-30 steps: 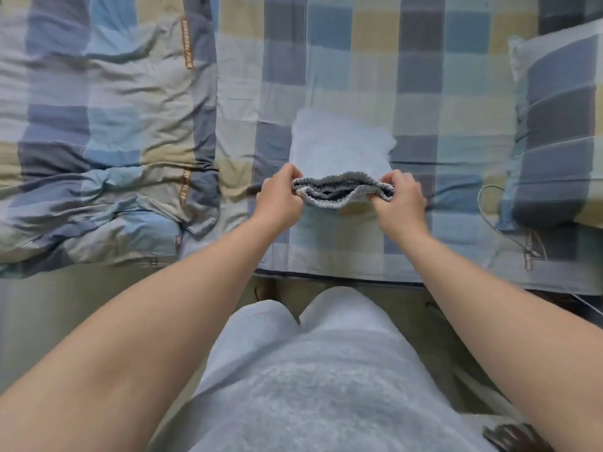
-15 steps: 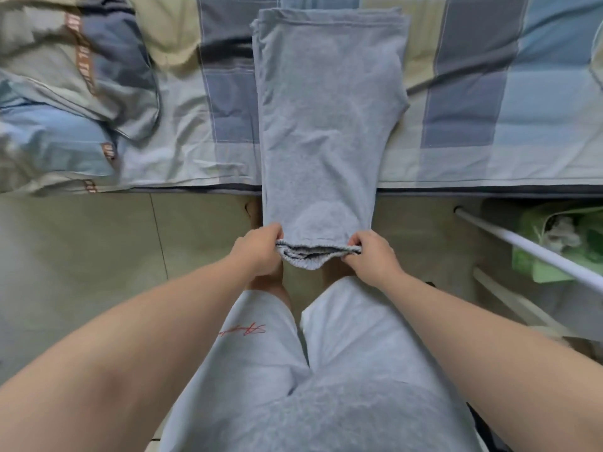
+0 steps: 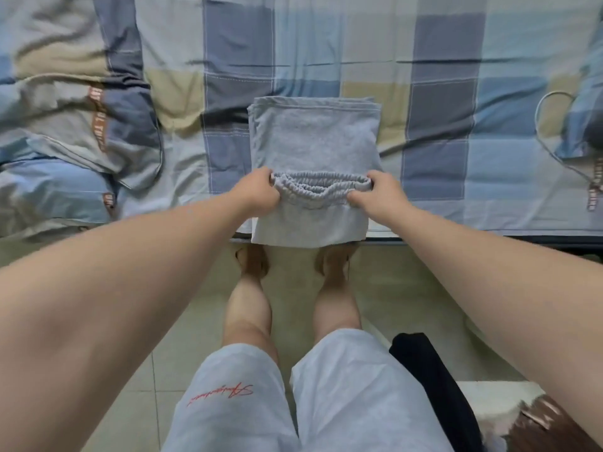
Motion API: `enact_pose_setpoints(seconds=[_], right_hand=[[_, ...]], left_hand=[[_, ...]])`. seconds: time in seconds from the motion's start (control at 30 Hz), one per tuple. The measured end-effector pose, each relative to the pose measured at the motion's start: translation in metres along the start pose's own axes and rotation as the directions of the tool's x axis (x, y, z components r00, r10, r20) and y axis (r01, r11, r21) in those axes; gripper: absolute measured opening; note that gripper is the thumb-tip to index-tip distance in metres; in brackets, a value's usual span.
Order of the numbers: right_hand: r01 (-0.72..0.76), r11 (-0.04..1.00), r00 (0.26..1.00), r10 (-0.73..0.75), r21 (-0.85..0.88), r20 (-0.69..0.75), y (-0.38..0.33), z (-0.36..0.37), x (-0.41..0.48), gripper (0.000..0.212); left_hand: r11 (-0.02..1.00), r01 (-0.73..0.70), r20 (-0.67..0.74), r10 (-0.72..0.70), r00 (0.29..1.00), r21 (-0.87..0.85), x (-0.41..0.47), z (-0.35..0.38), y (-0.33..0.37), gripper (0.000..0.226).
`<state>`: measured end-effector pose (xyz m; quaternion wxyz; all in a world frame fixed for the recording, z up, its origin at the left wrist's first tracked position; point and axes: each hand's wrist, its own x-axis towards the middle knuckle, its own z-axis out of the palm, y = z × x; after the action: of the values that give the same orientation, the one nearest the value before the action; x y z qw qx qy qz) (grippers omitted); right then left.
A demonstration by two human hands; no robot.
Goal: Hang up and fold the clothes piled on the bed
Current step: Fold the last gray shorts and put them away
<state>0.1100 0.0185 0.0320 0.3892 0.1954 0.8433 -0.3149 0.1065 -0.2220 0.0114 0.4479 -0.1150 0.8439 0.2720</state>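
Two hands grip the elastic waistband [image 3: 321, 186] of a pair of grey sweatpants [image 3: 313, 135], one at each end. The left hand [image 3: 257, 194] has the nine o'clock end, its fingers curled over the gathered band and closed on it. The right hand [image 3: 375, 194] has the three o'clock end, fingers and thumb pinched tight on the fabric. Between them the waistband sags in a shallow arc, its two layers slightly parted.

The sweatpants lie folded in a neat oblong on the checked bed sheet [image 3: 440, 177], near the bed's front edge. The waistband end is turned back over the middle of the fold; whether it touches the layer beneath I cannot tell. At six o'clock the fold's near edge hangs a little over the bed's edge, right above the person's feet [image 3: 254, 262] on the pale tiled floor [image 3: 182, 321].

At nine o'clock of the sweatpants, well apart, a crumpled duvet [image 3: 75, 125] in the same blue, grey and beige checks lies heaped. At three o'clock, far along the sheet, a white cable [image 3: 537, 117] loops beside a pillow [image 3: 589, 122] cut by the picture's edge.

Down at six o'clock are light grey shorts [image 3: 342, 402] with red script on the left leg. At four o'clock a black garment [image 3: 430, 380] lies draped over a pale surface.
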Motion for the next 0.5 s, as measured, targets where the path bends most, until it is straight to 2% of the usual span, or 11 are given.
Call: enact_pose_setpoints(seconds=[0.1, 0.23, 0.3, 0.37, 0.5], right_hand=[[0.076, 0.993, 0.986, -0.061, 0.093, -0.158, -0.028, -0.024, 0.032, 0.034], [0.158, 0.936, 0.932, -0.036, 0.314, -0.361, -0.046, -0.035, 0.052, 0.035], [0.146, 0.923, 0.931, -0.006, 0.357, -0.366, -0.041, -0.029, 0.056, 0.033], [0.087, 0.924, 0.95, 0.035, 0.371, -0.31, -0.024, -0.016, 0.057, 0.034], [-0.05, 0.934, 0.966, 0.135, 0.355, -0.22, 0.02, 0.016, 0.06, 0.042]], left_hand=[[0.991, -0.043, -0.199, 0.017, 0.98, -0.126, 0.027, -0.024, 0.017, 0.022], [0.94, -0.058, -0.426, -0.097, 0.9, -0.336, 0.045, -0.036, 0.024, 0.033], [0.926, -0.026, -0.411, -0.142, 0.901, -0.377, 0.047, -0.029, 0.018, 0.031], [0.912, 0.032, -0.344, -0.186, 0.92, -0.41, 0.045, -0.014, 0.006, 0.031], [0.894, 0.144, -0.229, -0.26, 0.938, -0.423, 0.046, 0.017, -0.02, 0.042]])
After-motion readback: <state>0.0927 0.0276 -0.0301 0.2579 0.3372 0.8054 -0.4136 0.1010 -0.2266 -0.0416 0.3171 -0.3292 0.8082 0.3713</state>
